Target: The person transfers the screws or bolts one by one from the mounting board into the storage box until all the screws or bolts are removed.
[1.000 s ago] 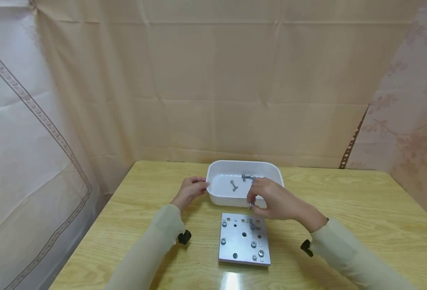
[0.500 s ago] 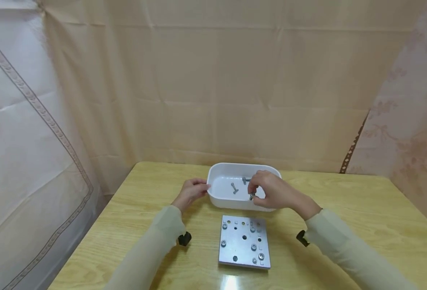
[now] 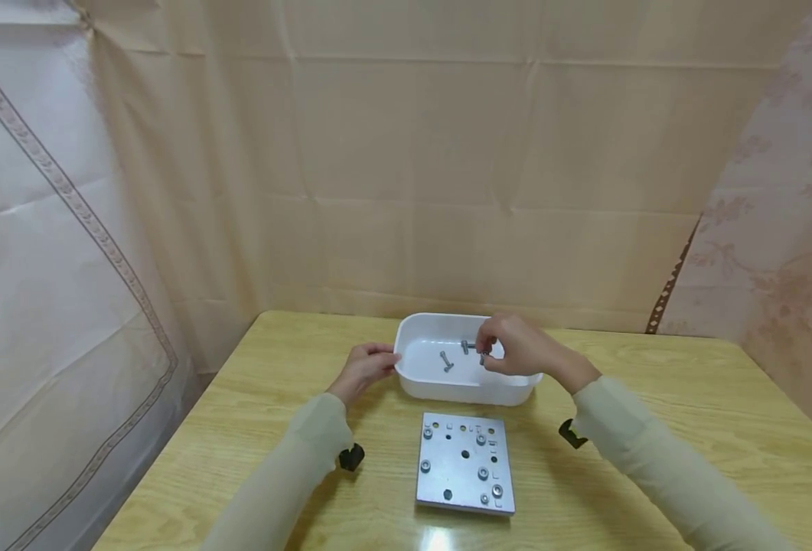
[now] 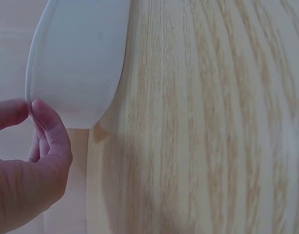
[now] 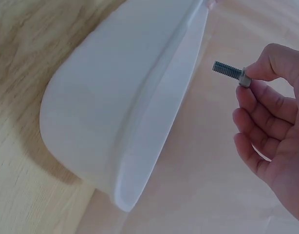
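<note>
My left hand (image 3: 366, 370) pinches the rim of the white tub (image 3: 433, 390) at its left end; in the left wrist view thumb and forefinger meet on that rim. Over the tub's right part, my right hand (image 3: 526, 352) holds a bolt (image 5: 230, 71) by its head between thumb and forefinger, the threaded end pointing away from the palm. Inside the tub lie several other bolts (image 3: 446, 362), some partly hidden by the right hand. In front of the tub, a silver metal plate (image 3: 457, 478) lies on the table, with several bolts standing in it and several open holes.
The tub and plate stand on a wood-grain table (image 3: 295, 337). Behind it hangs a beige cloth (image 3: 406, 191), with a white cloth (image 3: 47, 268) on the left and a flowered one (image 3: 784, 291) on the right.
My right hand has moved away from the plate, forward and up over the tub, carrying the bolt. The left hand stays at the tub's rim.
</note>
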Tool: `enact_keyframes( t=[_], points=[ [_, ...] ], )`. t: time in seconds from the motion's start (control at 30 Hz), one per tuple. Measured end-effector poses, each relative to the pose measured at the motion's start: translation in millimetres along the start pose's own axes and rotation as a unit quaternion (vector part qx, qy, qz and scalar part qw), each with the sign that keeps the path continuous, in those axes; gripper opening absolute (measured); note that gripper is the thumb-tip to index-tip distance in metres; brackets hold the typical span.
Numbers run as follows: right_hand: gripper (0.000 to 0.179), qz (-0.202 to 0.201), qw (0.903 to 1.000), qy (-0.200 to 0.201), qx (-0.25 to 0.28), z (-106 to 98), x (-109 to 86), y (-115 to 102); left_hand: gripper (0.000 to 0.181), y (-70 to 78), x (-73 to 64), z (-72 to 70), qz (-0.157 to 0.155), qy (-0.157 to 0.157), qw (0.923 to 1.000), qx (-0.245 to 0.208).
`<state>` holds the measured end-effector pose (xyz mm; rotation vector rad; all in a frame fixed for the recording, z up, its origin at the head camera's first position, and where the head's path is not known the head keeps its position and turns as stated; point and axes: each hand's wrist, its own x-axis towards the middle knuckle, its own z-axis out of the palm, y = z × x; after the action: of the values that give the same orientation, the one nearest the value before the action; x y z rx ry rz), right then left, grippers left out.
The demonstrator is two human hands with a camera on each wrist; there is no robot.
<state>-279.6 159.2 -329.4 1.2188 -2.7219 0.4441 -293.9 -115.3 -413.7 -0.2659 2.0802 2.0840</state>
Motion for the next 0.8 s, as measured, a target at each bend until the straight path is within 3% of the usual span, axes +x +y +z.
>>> enact_keyframes(
  t=[0.23, 0.57, 0.8],
  points=[
    [0.008, 0.048, 0.9979, -0.041, 0.011, -7.1, 5.5, 6.2, 0.034, 1.8, 0.2, 2.1, -0.007, 0.0, 0.9999, 0.011],
    [0.006, 0.083, 0.9947, -0.059, 0.01, -16.4, 22.9, 8.6, 0.032, 4.6, -0.3, 2.3, 0.006, -0.001, 0.9996, 0.028],
    [0.004, 0.077, 0.9942, -0.074, -0.002, -7.9, 30.5, 17.5, 0.03, -3.5, -0.9, 3.6, 0.012, -0.004, 0.9997, 0.023]
  ],
)
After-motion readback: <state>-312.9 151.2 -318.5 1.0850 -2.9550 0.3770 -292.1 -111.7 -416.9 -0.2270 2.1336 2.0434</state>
